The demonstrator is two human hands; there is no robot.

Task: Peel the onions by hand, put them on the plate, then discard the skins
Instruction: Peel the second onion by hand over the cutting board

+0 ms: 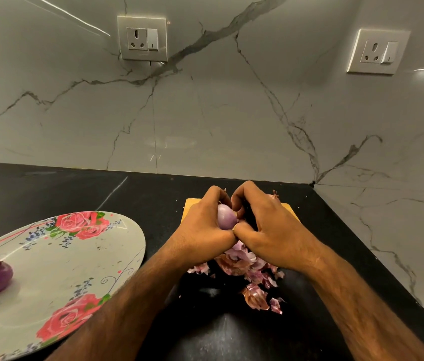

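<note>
Onion (226,217), half peeled: gripped by left hand (200,225) above the bench (49,188) while right hand (265,230) pinches its skin, letting peelings (247,272) drop clear of the plate (117,259).

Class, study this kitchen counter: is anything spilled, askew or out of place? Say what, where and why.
Papery pink onion skins lie strewn on the black counter, off the pale wooden board, under the left hand and right hand gripping a small pale purple onion: peeling litter, not yet discarded. Nothing else stands out.
</note>
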